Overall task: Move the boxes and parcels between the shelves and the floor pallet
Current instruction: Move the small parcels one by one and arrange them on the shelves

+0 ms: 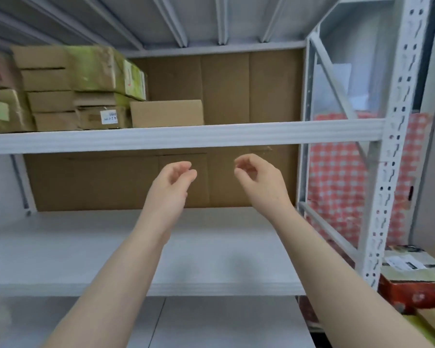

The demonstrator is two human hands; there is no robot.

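White metal shelving (397, 172), cardboard-backed. Left hand (172, 179) and right hand (255, 175) raised side by side, fingers loosely curled, holding nothing. Plain brown cardboard box (166, 113) on upper shelf (211, 136), above both hands, long side along shelf edge, nearer left hand.

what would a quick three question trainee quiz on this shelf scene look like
1. True or false: the left hand and the right hand each grip a box.
2. Where on the upper shelf are the stacked boxes? A left end; B right end; C middle.
3. Fill in: the red and white cloth beside the rack has a ____ pattern.
Key: 1 false, both hold nothing, fingers loosely curled. 2 A. 3 checked.
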